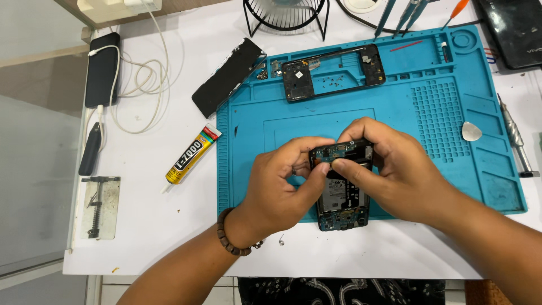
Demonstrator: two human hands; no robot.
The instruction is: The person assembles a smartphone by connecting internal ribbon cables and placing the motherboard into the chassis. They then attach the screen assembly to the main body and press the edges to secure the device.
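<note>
My left hand [282, 186] and right hand [389, 172] grip the opened phone [341, 192] over the blue mat's [395, 113] near edge; fingers pinch its top board; pressing hard could snap it; tiny screws [333, 82] beyond could scatter.

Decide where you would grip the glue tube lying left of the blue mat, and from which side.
Grip the glue tube across its flat yellow body, coming from above with fingers on its two long sides. It lies flat and slanted on the table, its thin nozzle pointing lower left, with bare space around it. Both hands are on the phone.
</note>
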